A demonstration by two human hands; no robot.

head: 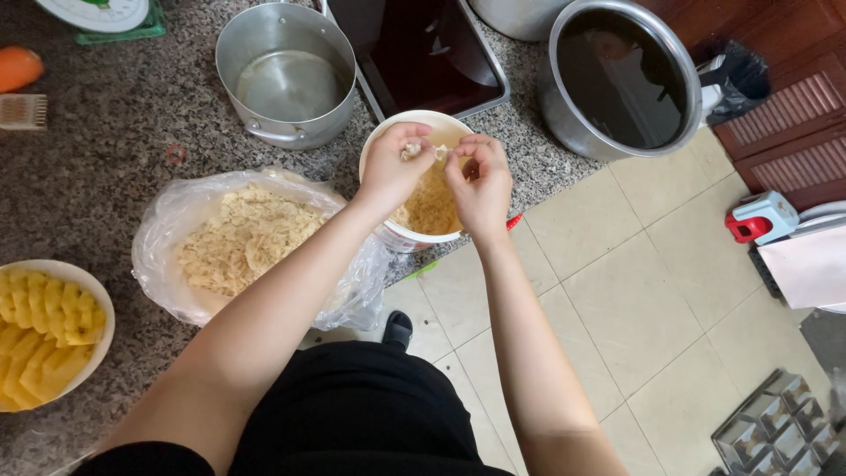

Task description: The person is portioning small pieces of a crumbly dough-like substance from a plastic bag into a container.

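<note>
My left hand [394, 164] and my right hand [480, 183] meet over a white bowl [381, 146] at the counter's edge. Between the fingertips of both hands is a small pale shrimp-like piece [426, 151], pinched from each side. The bowl holds a heap of small yellowish pieces [431, 205]. Left of the bowl a clear plastic bag [167, 220] lies open with a larger pile of the same pale pieces [242, 238].
On the granite counter [106, 159] stand an empty steel pot [286, 75], a dark cooktop [414, 48] and a big pot of dark liquid [621, 75]. A bowl of yellow slices [44, 330] sits at far left. Tiled floor [634, 308] lies to the right.
</note>
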